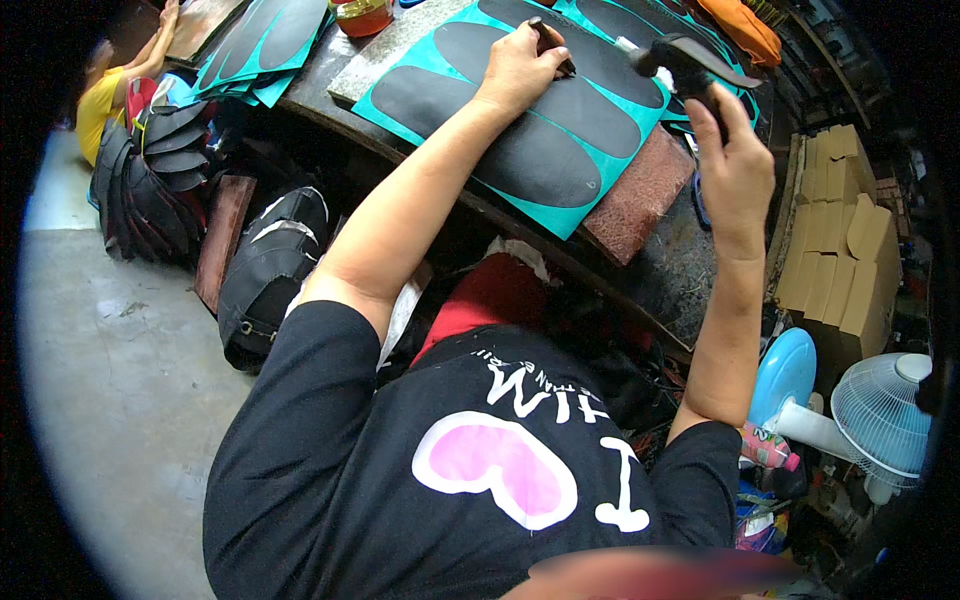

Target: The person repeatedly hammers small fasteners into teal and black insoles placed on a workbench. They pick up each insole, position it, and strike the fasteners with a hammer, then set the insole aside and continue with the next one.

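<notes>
you're kinda pinching a slim dark tool (pixel 544 37) in your left hand (pixel 526 66) over the teal sheet (pixel 545 135) with black ovals on the bench (pixel 685 285), while your right hand (pixel 737 170) is gripping a raised hammer (pixel 692 62)

The left hand (pixel 520 70) grips a dark stick-like tool (pixel 547 40) over a teal sheet (pixel 562 215) with dark ovals; the right hand (pixel 735 168) holds a hammer (pixel 695 62). Left of the right hand, a reddish-brown slab (pixel 645 205) lies on the counter (pixel 672 275).
</notes>
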Available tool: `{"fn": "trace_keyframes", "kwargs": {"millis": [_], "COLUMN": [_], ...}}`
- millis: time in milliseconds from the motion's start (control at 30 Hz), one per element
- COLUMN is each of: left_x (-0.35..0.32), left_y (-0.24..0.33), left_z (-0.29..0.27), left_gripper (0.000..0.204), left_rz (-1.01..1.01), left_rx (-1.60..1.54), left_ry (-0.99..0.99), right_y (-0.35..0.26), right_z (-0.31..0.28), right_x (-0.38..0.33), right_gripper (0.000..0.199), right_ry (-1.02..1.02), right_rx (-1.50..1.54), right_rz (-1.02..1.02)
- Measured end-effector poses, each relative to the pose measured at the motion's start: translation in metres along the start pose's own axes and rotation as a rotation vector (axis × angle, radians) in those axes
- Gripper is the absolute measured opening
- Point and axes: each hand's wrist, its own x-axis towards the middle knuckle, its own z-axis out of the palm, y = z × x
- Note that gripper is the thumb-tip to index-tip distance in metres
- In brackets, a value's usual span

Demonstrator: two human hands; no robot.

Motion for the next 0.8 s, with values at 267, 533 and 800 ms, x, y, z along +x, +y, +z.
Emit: {"fn": "trace_keyframes", "kwargs": {"millis": [267,533,800], "left_x": [-0.008,-0.008,-0.014], "left_y": [0.012,0.004,0.016], "left_z": [0.004,0.012,0.013], "left_gripper": [0.016,0.014,0.016], "left_rz": [0.331,-0.156,0.363], "left_rx": [0.236,-0.276,0.234], "left_ry": [-0.101,-0.028,-0.094], "right_y": [-0.025,0.003,-0.021], "right_z": [-0.016,-0.010,-0.018], "right_x": [0.001,-0.005,-0.003], "right_gripper": [0.027,0.035,0.029], "right_ry": [0.205,-0.052,0.174], "right_rx": [0.163,-0.095,0.137], "right_rz": [-0.264,0.061,-0.233]}}
